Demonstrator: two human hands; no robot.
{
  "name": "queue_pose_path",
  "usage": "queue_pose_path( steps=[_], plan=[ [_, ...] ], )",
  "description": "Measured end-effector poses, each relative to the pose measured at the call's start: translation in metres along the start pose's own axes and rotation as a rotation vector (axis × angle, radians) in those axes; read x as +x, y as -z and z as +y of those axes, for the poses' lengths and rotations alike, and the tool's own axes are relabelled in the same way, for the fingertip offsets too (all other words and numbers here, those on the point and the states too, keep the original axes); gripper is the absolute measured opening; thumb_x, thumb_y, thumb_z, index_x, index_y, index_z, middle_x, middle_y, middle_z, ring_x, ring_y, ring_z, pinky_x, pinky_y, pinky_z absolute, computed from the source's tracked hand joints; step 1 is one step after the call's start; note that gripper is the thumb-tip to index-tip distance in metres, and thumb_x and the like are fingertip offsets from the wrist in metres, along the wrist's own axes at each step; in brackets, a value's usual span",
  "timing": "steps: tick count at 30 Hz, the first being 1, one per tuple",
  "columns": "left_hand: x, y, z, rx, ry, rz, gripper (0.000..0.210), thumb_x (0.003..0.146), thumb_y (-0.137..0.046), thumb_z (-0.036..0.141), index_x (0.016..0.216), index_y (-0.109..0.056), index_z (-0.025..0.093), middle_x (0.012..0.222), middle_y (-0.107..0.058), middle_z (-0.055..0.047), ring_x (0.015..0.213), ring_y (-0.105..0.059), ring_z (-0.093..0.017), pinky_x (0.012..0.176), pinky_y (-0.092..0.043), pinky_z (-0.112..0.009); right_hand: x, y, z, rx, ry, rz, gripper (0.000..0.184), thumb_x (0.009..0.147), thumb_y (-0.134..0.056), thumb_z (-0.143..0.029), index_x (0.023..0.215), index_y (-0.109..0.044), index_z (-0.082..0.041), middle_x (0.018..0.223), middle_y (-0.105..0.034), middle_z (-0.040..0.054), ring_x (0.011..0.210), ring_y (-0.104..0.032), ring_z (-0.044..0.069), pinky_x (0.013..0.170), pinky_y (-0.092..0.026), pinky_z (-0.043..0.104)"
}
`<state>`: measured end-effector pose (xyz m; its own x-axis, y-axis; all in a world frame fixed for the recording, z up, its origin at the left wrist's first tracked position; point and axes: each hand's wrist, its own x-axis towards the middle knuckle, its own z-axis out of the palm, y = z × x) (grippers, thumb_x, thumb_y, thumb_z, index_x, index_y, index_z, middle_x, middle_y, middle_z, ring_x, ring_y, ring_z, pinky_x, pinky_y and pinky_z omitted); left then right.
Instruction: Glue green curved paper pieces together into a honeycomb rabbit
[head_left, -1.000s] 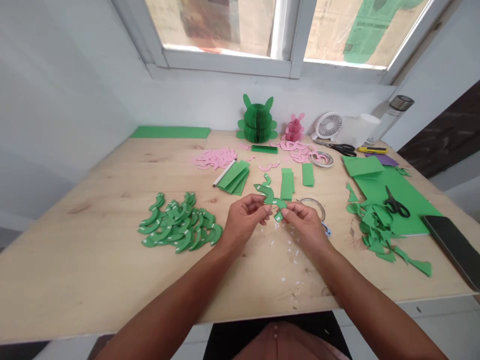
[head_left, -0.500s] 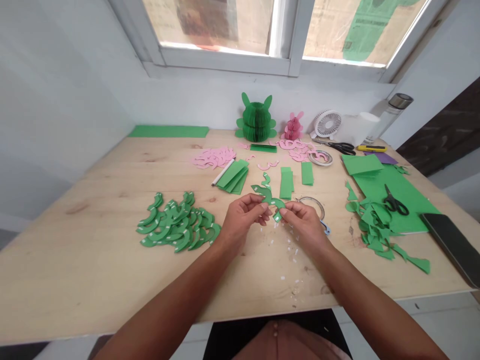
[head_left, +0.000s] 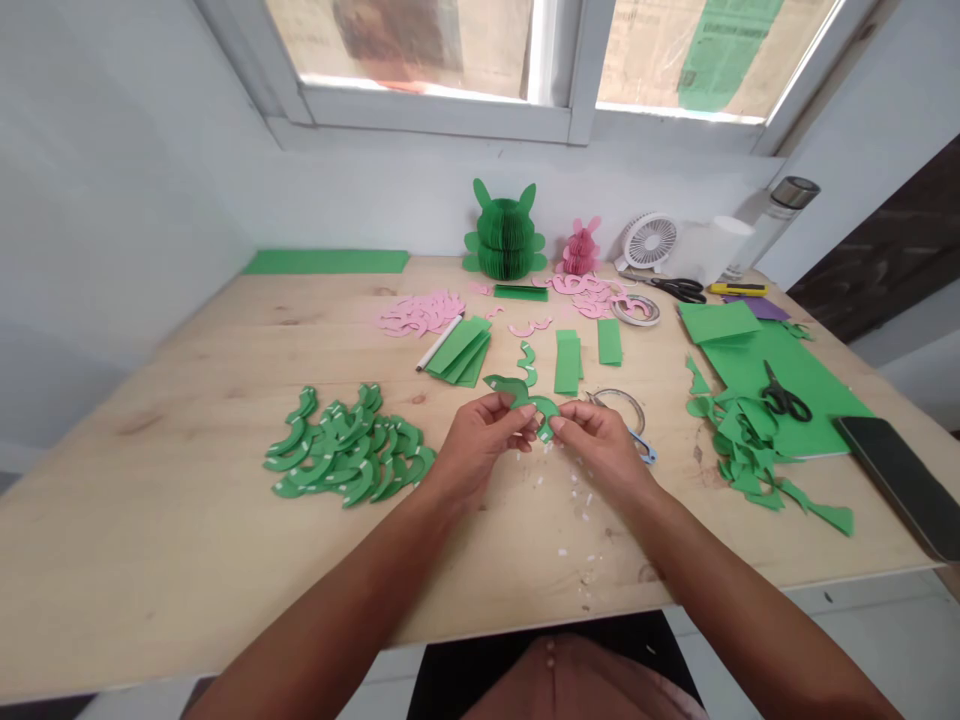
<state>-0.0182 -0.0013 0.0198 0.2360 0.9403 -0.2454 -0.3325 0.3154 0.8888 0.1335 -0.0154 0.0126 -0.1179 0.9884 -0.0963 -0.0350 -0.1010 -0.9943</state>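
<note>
Between my two hands is a curved green paper cutout [head_left: 545, 408] with small white patches of tape on it. My left hand [head_left: 487, 432] pinches its left part, the thumb pressed against the fingers. The fingertips of my right hand [head_left: 589, 428] hold its right edge. Another wavy green paper piece [head_left: 528, 363] lies on the table just beyond my hands. To the left of my left hand is a heap of green curved cutouts [head_left: 349, 450], many with white tape bits. Small white paper scraps [head_left: 576, 490] are scattered below my hands.
Beyond my hands lie folded green cards [head_left: 461, 352], pink cutouts [head_left: 424, 312] and a tape roll [head_left: 636, 310]. At right are green scraps [head_left: 742, 440], scissors [head_left: 784, 395] and a phone [head_left: 904, 480]. A green honeycomb paper figure [head_left: 505, 240] and a white fan [head_left: 650, 242] stand by the wall.
My view has shifted slightly, so the table things sit a little further left. Both hands keep hold of the green cutout, which has turned a little between my fingers.
</note>
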Motion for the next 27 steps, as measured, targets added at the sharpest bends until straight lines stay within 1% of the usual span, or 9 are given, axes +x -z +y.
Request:
queue_pose_path(
  steps=[3,7,11,15,20,27],
  plan=[
    [-0.0005,-0.0006,0.001,-0.038,-0.011,0.016,0.023,0.063,-0.075,0.028,0.07,-0.057,0.014,0.066,-0.063,-0.001,0.058,-0.055,-0.01,0.056,-0.045,-0.024,0.0008,0.0013,0.0025,-0.029,-0.005,0.002,0.019,0.072,-0.064,-0.035,0.065,-0.062,-0.017,0.06,-0.058,-0.0021,0.055,-0.046,0.01,0.055,-0.033,0.024],
    [-0.0008,-0.0002,0.0017,-0.06,0.011,-0.001,0.024,0.063,-0.075,0.029,0.069,-0.057,0.014,0.066,-0.062,-0.001,0.058,-0.056,-0.011,0.056,-0.045,-0.024,0.0019,0.003,0.0054,-0.059,-0.009,0.01,0.019,0.073,-0.063,-0.034,0.065,-0.061,-0.017,0.059,-0.056,-0.002,0.055,-0.045,0.01,0.054,-0.032,0.024],
    [0.0003,0.0019,-0.0007,-0.047,0.088,-0.062,0.023,0.063,-0.075,0.028,0.073,-0.061,0.013,0.064,-0.061,-0.002,0.059,-0.056,-0.012,0.054,-0.044,-0.024,0.0021,0.0035,0.0058,-0.049,-0.016,0.014,0.02,0.072,-0.063,-0.035,0.064,-0.061,-0.017,0.058,-0.055,-0.0021,0.053,-0.044,0.01,0.053,-0.031,0.024],
    [0.0006,0.003,-0.0027,0.009,0.145,-0.104,0.023,0.064,-0.074,0.027,0.078,-0.064,0.012,0.062,-0.061,-0.001,0.057,-0.056,-0.011,0.054,-0.044,-0.024,0.0022,0.0029,0.0038,-0.032,-0.009,0.019,0.021,0.071,-0.063,-0.036,0.066,-0.059,-0.017,0.059,-0.055,-0.0018,0.054,-0.046,0.01,0.055,-0.034,0.025],
    [-0.0009,0.001,-0.0005,0.09,0.127,-0.078,0.021,0.062,-0.075,0.025,0.073,-0.063,0.012,0.062,-0.062,-0.001,0.056,-0.056,-0.011,0.054,-0.045,-0.024,0.0023,0.003,0.0034,-0.075,0.013,0.036,0.022,0.071,-0.062,-0.038,0.064,-0.057,-0.017,0.057,-0.053,-0.0023,0.054,-0.046,0.011,0.054,-0.035,0.025],
    [-0.0007,-0.0003,-0.0023,0.136,0.085,-0.06,0.018,0.062,-0.073,0.026,0.067,-0.063,0.011,0.059,-0.063,-0.003,0.053,-0.055,-0.011,0.052,-0.045,-0.023,0.0026,0.0034,0.0061,-0.113,0.062,0.031,0.021,0.074,-0.06,-0.036,0.066,-0.057,-0.017,0.059,-0.054,-0.0017,0.054,-0.047,0.011,0.055,-0.038,0.025]
  ],
)
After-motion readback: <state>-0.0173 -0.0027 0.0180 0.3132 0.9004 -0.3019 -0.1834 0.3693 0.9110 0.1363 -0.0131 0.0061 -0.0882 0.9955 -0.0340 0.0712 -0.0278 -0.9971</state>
